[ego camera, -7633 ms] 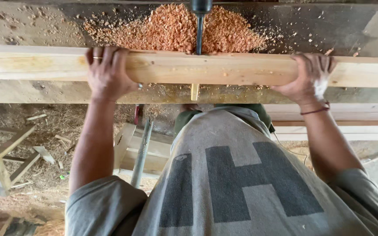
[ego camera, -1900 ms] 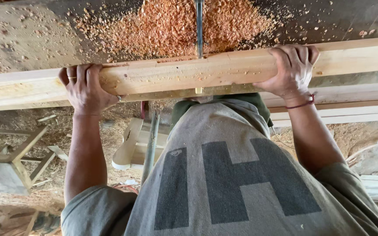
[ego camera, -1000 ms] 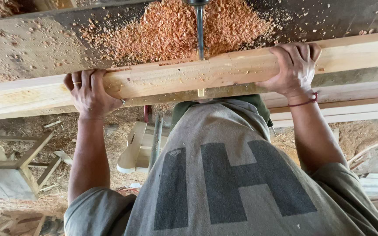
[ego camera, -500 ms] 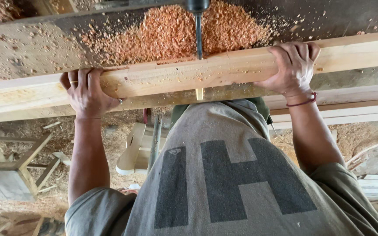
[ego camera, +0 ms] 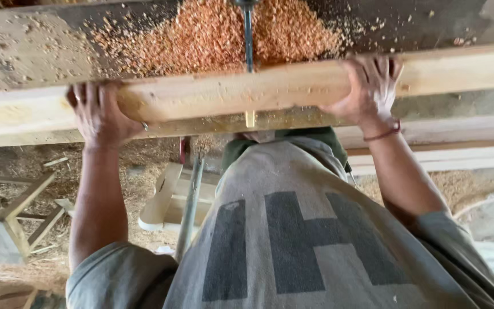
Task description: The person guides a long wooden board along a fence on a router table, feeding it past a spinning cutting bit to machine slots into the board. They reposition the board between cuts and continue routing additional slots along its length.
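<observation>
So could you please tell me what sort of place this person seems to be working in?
Most likely a woodworking shop. Both hands, left and right, hold a long wooden beam under a vertical drill bit, reddish sawdust is heaped on the machine table, and wooden offcuts lie on the shavings-strewn floor.

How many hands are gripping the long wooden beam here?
2. The left hand grips the wooden beam left of the drill bit; the right hand grips it to the right.

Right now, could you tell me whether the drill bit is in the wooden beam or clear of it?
In. The drill bit meets the wooden beam on its top face, with no gap showing; depth cannot be told.
</observation>
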Tool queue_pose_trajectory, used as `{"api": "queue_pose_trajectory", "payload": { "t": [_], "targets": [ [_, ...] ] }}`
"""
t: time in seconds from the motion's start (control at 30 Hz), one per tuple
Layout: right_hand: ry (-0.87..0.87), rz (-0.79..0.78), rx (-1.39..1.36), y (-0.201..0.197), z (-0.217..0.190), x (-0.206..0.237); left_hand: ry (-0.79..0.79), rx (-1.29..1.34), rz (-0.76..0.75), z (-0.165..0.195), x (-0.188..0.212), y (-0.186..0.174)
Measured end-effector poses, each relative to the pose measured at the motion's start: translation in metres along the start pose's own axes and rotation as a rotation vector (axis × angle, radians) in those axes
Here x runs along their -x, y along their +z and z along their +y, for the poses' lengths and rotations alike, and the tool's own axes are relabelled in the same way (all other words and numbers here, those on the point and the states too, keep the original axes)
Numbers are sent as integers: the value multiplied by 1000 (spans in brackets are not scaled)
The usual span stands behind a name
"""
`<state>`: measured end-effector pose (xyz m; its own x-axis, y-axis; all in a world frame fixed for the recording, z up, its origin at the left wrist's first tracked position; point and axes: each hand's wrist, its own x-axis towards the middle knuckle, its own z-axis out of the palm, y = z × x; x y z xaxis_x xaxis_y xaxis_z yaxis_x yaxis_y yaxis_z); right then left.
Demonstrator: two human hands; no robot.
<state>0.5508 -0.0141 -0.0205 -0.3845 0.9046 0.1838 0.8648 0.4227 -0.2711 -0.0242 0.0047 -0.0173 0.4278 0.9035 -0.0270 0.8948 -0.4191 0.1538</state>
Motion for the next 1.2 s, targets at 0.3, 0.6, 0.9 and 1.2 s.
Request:
{"api": "queue_pose_trajectory", "payload": {
  "t": [0.3, 0.6, 0.9, 1.2],
  "targets": [
    [48, -138, 42, -2, -9, 13, -91, -11, -17, 5, 38, 11],
    [88, -185, 82, 3, 7, 3, -4, 30, 46, -20, 10, 18],
    [67, -178, 77, -4, -10, -1, -137, 23, -75, -3, 23, 3],
    [68, -146, 24, -2, -5, -11, -75, -46, -70, -19, 18, 15]
  ]
}}
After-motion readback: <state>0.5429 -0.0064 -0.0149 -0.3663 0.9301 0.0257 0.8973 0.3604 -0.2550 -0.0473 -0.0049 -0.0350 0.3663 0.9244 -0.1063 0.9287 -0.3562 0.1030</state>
